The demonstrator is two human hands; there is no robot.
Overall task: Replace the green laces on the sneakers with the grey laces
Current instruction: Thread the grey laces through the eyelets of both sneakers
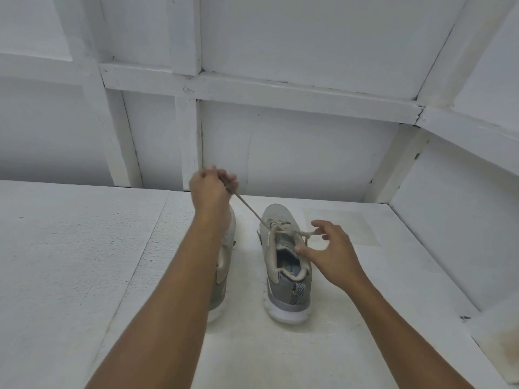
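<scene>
Grey lace (250,209) pinched in left hand (209,186); forearm (179,276) hides left sneaker (222,293).

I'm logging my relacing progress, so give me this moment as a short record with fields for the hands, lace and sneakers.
left hand: raised beyond the sneakers, gripping a lace strand
lace: greyish, taut from the right sneaker's eyelets up to the left hand
right hand: fingers spread beside a lace loop at the eyelets; contact unclear
right sneaker: upright, toe pointing away
left sneaker: beside it, mostly hidden by the left forearm
white tabletop: both sneakers stand on it
green laces: none visible
</scene>
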